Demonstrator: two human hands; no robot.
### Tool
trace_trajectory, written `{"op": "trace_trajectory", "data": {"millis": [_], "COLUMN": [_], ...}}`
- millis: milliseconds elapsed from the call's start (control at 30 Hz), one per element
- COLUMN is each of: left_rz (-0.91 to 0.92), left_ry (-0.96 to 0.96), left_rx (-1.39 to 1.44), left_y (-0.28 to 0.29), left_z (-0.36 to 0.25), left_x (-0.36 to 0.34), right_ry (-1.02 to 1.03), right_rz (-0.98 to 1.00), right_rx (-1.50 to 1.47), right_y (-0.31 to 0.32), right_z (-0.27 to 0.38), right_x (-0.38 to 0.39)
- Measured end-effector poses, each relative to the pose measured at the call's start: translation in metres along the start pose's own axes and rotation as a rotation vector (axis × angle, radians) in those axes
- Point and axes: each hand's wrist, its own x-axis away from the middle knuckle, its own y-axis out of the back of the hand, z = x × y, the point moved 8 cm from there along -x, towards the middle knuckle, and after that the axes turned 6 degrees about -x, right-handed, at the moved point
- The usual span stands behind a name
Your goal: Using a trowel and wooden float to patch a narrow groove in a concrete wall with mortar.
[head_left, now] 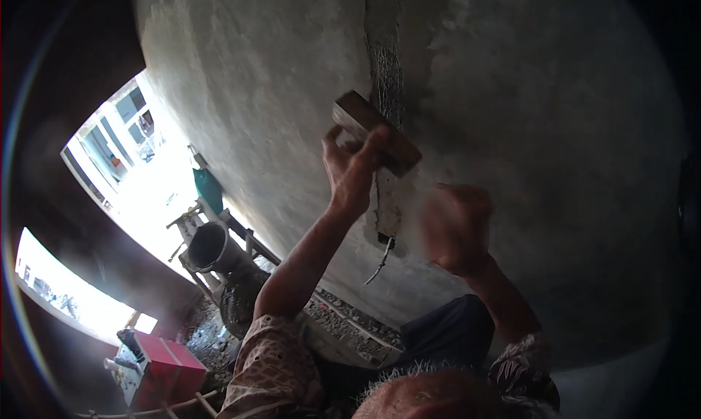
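Observation:
My left hand (pixel 347 170) grips a dark rectangular wooden block (pixel 360 114), held tilted across a vertical strip of rough, dark mortar (pixel 385 58) in the grey plastered wall (pixel 548 127). My right hand (pixel 455 225) is lower and to the right of the block, in front of the wall, smeared by motion so that its fingers and anything in them cannot be made out. Below the block the strip continues as a paler patch (pixel 388 207), with a short grey cable (pixel 380 262) hanging from a dark hole at its bottom.
At left, a bucket (pixel 208 245) stands on a stand beside a dark mortar-covered container (pixel 244 302) and a green object (pixel 208 189). A red box (pixel 164 371) sits lower left near rubble (pixel 343 320) along the wall's foot. Bright openings to outside are at far left.

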Motion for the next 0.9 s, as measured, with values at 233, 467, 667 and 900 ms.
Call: {"op": "trace_trajectory", "data": {"millis": [233,467,667,900], "left_rz": [0.002,0.092,-0.027,-0.178], "left_ry": [0.227,0.241,0.130,0.056], "left_rx": [0.115,0.177,0.089,0.276], "left_y": [0.013,0.000,0.035,0.075], "left_z": [0.055,0.050,0.023,0.004], "left_x": [0.000,-0.004,-0.025,-0.053], "right_ry": [0.212,0.346,0.315,0.380], "right_rz": [0.198,0.245,0.378,0.194], "right_rx": [0.244,0.310,0.489,0.584], "right_y": [-0.070,-0.079,-0.053,-0.039], "right_z": [-0.001,-0.022,-0.050,-0.079], "right_x": [-0.043,-0.052,-0.075,-0.282]}}
